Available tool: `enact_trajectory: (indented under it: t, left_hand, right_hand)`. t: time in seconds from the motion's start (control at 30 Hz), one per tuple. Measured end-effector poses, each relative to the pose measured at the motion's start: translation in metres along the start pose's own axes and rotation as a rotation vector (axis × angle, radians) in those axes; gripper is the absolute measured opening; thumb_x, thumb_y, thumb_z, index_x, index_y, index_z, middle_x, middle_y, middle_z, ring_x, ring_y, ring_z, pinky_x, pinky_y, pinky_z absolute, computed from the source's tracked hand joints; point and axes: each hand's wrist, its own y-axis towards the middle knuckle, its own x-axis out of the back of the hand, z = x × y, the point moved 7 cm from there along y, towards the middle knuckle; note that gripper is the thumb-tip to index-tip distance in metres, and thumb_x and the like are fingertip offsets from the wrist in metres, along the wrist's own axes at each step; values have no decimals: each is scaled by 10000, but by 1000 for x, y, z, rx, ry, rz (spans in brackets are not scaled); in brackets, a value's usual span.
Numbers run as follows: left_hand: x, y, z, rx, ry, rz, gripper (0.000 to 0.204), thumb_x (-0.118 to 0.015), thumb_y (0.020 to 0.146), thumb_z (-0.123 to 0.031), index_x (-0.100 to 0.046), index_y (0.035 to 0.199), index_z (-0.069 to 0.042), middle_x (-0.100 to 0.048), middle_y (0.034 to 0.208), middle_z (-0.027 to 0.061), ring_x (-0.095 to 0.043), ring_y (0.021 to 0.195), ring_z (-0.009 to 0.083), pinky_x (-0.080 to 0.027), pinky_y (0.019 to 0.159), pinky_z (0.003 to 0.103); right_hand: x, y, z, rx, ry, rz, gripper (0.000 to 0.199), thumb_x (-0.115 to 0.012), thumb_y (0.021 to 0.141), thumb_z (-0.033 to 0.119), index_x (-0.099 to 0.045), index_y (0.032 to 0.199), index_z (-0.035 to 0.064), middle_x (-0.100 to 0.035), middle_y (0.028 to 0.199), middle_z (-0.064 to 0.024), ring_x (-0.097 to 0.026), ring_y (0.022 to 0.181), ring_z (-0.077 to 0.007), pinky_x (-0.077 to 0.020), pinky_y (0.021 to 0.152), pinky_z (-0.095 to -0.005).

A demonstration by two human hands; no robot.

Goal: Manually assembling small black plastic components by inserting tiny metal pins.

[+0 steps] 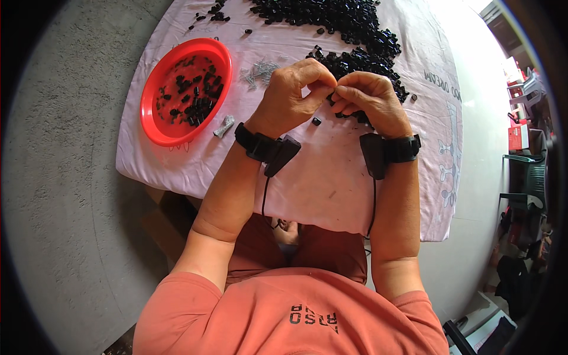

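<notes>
My left hand and my right hand meet fingertip to fingertip over the table, both closed in a pinch. Whatever sits between the fingertips is too small or too hidden to make out. Just beyond and beneath the fingers spreads a large pile of small, shiny black pieces. One loose black piece lies on the cloth below the hands. Beside my left wrist is a heap of thin silvery bits, with a small grey bundle nearer to me.
A round red basin at the left holds many of the same black pieces. Pale pink cloth covers the table. Each wrist wears a black strap with a cable hanging from it. Chairs and red boxes stand far right.
</notes>
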Motion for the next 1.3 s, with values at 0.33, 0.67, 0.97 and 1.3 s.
enact_trajectory:
  t: [0.33,0.67,0.97,1.3]
  left_hand:
    - [10,-2,13,164,66,-41,74,-720,853,11,-710,924,-10,-684,862,41,-639,807,102,-522,740,256]
    - [-6,-24,29,482,64,522,133,-740,792,-78,-699,887,5,-615,751,-1,-553,690,73,-450,627,246]
    - [-10,-25,21,410,36,570,167,-753,754,-101,-707,886,-10,-606,808,38,-563,743,138,-456,668,286]
    - [-10,-24,28,541,-55,536,90,-685,833,-56,-674,905,-3,-642,866,38,-601,756,101,-472,657,268]
  right_hand:
    - [6,-2,3,17,61,-48,134,-650,969,135,-685,1010,12,-714,867,-69,-698,748,-111,-560,676,-220]
    - [28,0,1,183,422,-141,129,-608,1001,156,-669,1033,48,-719,924,-70,-710,775,-120,-565,670,-212]
    - [32,2,-6,197,439,-171,213,-604,997,135,-671,1152,6,-722,949,-95,-721,800,-140,-586,696,-232]
    - [23,0,-2,138,351,-174,167,-609,992,129,-676,1102,23,-717,946,-79,-712,788,-120,-567,672,-214]
